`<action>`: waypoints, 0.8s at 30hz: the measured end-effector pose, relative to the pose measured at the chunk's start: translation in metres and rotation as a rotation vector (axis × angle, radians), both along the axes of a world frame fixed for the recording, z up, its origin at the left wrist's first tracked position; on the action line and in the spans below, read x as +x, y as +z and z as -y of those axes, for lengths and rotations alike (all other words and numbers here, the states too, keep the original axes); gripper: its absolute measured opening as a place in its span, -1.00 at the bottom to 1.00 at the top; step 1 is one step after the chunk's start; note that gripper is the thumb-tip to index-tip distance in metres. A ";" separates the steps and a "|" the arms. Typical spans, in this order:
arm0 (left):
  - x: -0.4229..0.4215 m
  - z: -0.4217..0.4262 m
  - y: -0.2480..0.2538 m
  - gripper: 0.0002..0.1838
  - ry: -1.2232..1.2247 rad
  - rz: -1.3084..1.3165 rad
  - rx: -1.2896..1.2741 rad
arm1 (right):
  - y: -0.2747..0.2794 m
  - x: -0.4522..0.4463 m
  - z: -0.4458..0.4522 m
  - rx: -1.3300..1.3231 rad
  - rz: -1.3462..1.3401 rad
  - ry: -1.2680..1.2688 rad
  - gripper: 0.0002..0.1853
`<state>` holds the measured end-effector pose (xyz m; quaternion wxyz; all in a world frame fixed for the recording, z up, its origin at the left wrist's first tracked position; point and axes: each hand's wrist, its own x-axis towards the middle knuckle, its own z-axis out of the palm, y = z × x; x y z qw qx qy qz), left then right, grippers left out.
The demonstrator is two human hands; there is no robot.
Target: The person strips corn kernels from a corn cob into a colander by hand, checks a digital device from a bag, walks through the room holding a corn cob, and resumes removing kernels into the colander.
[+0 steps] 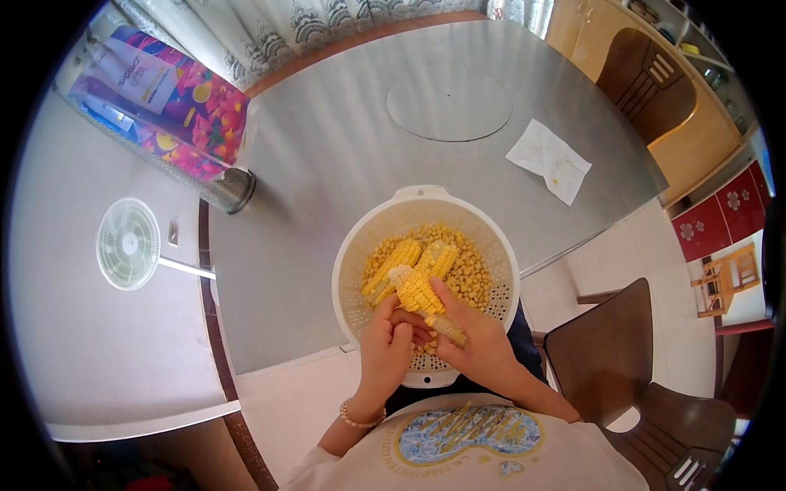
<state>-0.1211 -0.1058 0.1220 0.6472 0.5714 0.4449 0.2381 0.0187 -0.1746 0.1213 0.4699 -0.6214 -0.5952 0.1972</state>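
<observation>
Far L: 1 white fan (128, 244), its pole reaching the tbl's L edge; above it, 1 mesh holder (237, 190) at the upper L corner of the grey table (295, 245), w/ 1 floral bag (209, 114) in it. From the holder, grey top runs R to the colander and down to the near edge, so there's elbow room on the L side. Mid-frame: 1 white colander (352, 317), overlapping the tbl's near edge in this view; can't tell what bears its weight. Inside it, loose kernels (468, 288), too many to count, plus 2 yellow cobs (389, 272) side by side, both tilted. L hand (388, 344), 1 bracelet (361, 415) at its wrist, has fingers curled in, thumb bent, at the lower L side of the part-stripped cob (416, 293); can't tell if they're clamped on it. That cob, 1 pc, is tilted over the kernels, well inside the rim, pale tip up-L, bare end down-R. R hand (479, 340) clamps the bare end btwn thumb & fingers, thumb laid along the kernel rows. Behind, 1 round disc (449, 102) on the tbl; farther R, 1 creased white paper (550, 161) near the R edge, apart from the colander. Past that edge, 2 brown chairs (602, 348): 1 near, just beside the R arm, 1 far, by the wood cabinet (706, 151).
</observation>
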 end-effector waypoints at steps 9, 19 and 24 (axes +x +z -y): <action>0.010 0.003 0.017 -0.62 -0.001 0.148 0.031 | 0.000 -0.001 0.000 0.007 0.152 -0.014 -0.19; 0.006 0.001 0.014 -0.66 0.092 0.268 -0.125 | -0.001 -0.001 0.001 0.026 0.123 -0.015 -0.17; 0.011 0.003 0.016 -0.66 0.076 0.178 0.011 | 0.001 -0.001 0.001 0.010 0.168 -0.010 -0.17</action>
